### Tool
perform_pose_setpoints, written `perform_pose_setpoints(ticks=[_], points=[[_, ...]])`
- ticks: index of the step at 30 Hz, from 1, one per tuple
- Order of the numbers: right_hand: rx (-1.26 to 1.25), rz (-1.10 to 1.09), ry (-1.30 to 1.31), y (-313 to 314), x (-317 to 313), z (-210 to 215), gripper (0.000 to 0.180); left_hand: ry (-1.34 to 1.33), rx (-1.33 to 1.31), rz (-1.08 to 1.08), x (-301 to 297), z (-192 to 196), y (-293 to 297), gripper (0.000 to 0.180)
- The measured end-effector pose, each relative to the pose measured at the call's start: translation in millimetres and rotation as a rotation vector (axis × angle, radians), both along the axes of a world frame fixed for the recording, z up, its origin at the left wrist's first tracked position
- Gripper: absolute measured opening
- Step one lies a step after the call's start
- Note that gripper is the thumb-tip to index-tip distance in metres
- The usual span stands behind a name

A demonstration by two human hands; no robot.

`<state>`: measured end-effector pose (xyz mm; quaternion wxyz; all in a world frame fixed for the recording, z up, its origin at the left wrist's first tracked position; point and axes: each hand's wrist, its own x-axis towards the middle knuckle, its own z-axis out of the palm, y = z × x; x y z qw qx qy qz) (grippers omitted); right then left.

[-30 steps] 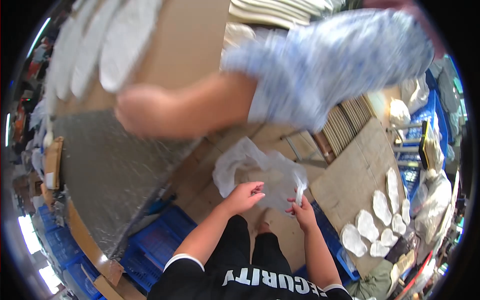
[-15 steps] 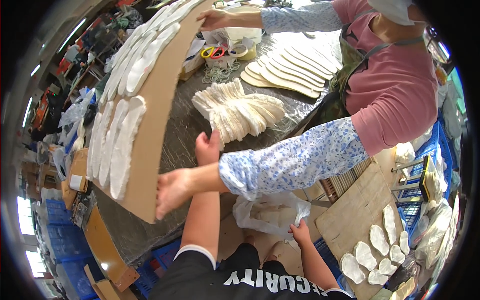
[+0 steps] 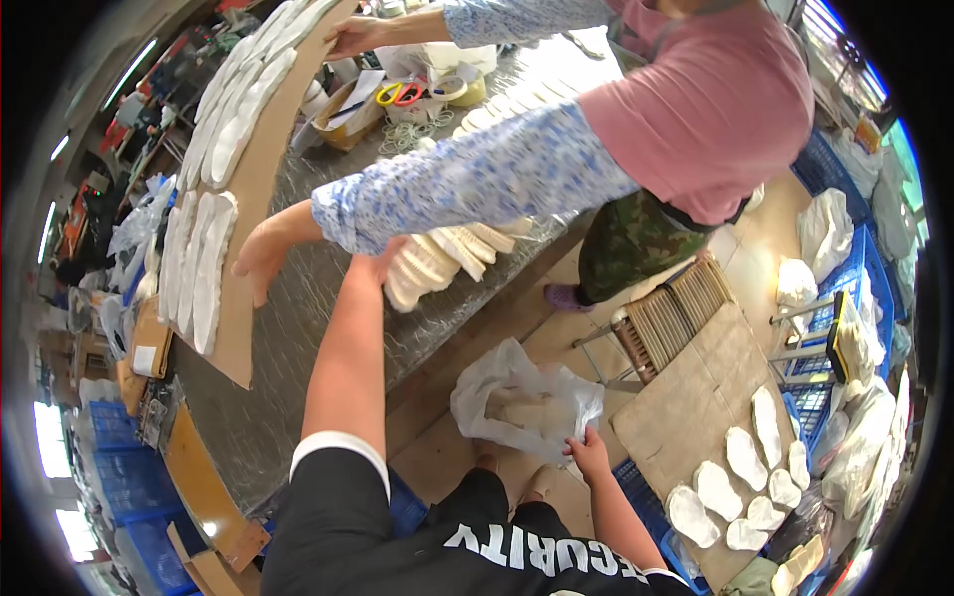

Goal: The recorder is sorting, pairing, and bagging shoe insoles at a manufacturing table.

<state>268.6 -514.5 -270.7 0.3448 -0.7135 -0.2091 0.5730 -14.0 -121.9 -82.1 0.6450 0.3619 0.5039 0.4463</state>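
Note:
My left hand [image 3: 384, 262] reaches over the dark tabletop to a fanned pile of cream, fleecy insoles [image 3: 437, 260]. A co-worker's patterned sleeve covers part of the hand and pile, so the fingers are mostly hidden. Low on the right, my right hand [image 3: 588, 455] grips the edge of a translucent plastic bag [image 3: 487, 402], whose mouth hangs open with something pale inside. Across from me, the co-worker's two hands, one far [image 3: 358, 36] and one near [image 3: 275, 243], are at the edge of a cardboard sheet [image 3: 260, 169] bearing rows of white insole-shaped pieces [image 3: 207, 283].
Scissors [image 3: 407, 94], a tape roll [image 3: 449, 87] and an open box [image 3: 348, 119] stand at the table's back. Flat insoles lie partly behind the co-worker's arm. To the right are a slatted chair [image 3: 671, 313], a board [image 3: 686, 397] with white pieces, and blue crates [image 3: 865, 258].
The co-worker and the cardboard sheet have shifted left, and the near sleeve now covers much of the insole pile. My left hand has moved slightly left and up; my right hand still grips the bag.

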Motion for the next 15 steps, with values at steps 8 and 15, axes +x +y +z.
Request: perform_pose_setpoints(ticks=[8, 15], points=[[0.076, -0.023, 0.183, -15, 18, 7, 0.061, -0.248, 0.029, -0.166, -17, -24, -166, 0.071], [0.095, -0.007, 0.251, -22, 22, 17, 0.064, -0.210, -0.154, -0.376, -18, -91, -314, 0.082]])
